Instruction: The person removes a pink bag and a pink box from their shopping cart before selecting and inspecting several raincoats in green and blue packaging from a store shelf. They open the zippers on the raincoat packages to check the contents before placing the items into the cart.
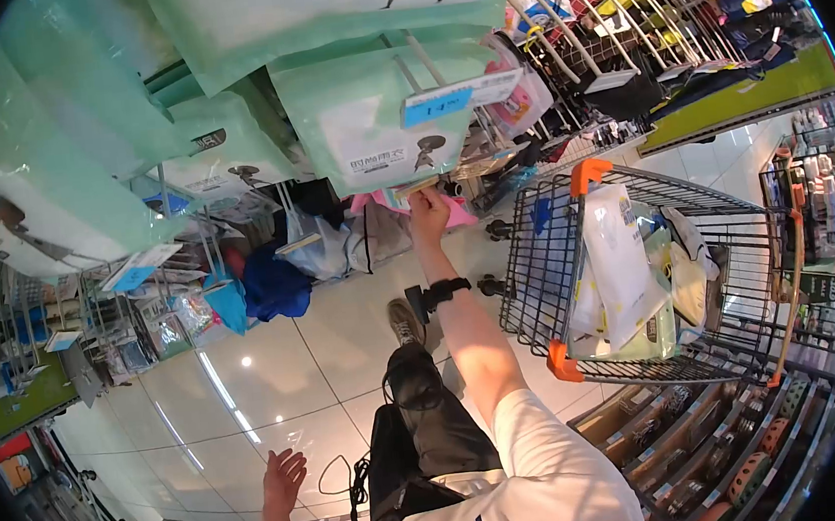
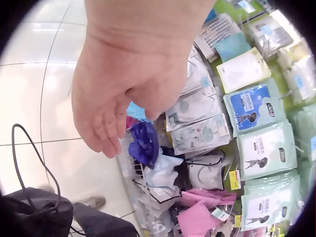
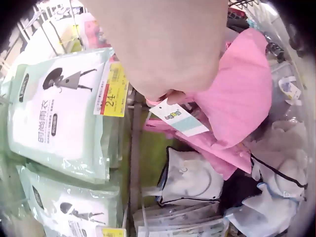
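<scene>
My right hand (image 1: 428, 217) reaches to a low rack and grips a pink folded fabric item (image 3: 242, 89) with a white and teal hang tag (image 3: 180, 117). Its fingertips are mostly hidden behind the hand in the right wrist view. More pink fabric (image 2: 197, 217) shows at the rack's lower end in the left wrist view. Beside it hang a white pouch with black trim (image 3: 192, 177) and a dark blue bundle (image 2: 144, 144). My left hand (image 1: 283, 482) hangs in the air over the floor, fingers relaxed, holding nothing.
Pale green raincoat packs (image 1: 373, 114) hang on hooks above my right hand. A wire shopping cart (image 1: 530, 280) with orange corners stands at my right, holding white and green packages (image 1: 619, 261). Shelf bins (image 1: 697, 445) stand behind the cart. Tiled floor (image 1: 278, 374) lies below.
</scene>
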`<state>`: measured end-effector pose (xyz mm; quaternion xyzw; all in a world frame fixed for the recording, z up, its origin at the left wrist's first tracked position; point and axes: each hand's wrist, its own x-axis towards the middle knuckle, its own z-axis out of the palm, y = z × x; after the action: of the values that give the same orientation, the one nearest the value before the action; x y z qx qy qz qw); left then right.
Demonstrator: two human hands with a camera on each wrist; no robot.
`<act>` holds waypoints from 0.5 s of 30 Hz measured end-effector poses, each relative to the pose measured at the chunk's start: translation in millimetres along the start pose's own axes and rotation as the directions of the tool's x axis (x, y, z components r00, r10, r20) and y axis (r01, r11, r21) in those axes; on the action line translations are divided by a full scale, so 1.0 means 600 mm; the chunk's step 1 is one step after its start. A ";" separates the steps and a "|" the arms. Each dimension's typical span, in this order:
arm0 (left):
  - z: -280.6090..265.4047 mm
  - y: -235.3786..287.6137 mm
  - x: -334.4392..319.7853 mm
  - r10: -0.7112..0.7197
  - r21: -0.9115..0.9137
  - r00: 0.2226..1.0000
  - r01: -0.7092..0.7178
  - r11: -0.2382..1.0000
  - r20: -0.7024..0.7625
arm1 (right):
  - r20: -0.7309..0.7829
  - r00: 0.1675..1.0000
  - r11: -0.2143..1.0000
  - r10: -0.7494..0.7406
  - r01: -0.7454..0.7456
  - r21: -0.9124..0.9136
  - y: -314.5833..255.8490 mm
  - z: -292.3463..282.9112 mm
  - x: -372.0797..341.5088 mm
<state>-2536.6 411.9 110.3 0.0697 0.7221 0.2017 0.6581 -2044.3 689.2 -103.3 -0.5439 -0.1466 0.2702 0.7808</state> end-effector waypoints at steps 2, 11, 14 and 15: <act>0.001 -0.007 0.008 -0.018 0.023 1.000 0.018 1.000 0.005 | 0.035 0.997 0.998 -0.067 0.067 -0.006 0.003 0.007 0.003; 0.003 -0.037 0.032 -0.031 0.044 1.000 0.031 0.999 0.003 | -0.038 0.965 0.957 -0.258 0.250 -0.146 0.038 0.076 0.042; -0.012 -0.054 0.030 -0.015 0.038 1.000 0.014 0.999 0.017 | 0.038 0.958 0.892 -0.284 0.279 -0.355 0.056 0.050 0.030; -0.015 -0.055 0.026 -0.013 0.044 1.000 0.011 0.999 0.027 | 0.061 0.961 0.848 -0.271 0.268 -0.457 0.030 0.048 0.019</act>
<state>-2541.7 385.7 83.8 0.0825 0.7177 0.1810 0.6674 -2054.8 722.6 -110.5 -0.6882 -0.2789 0.1140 0.6600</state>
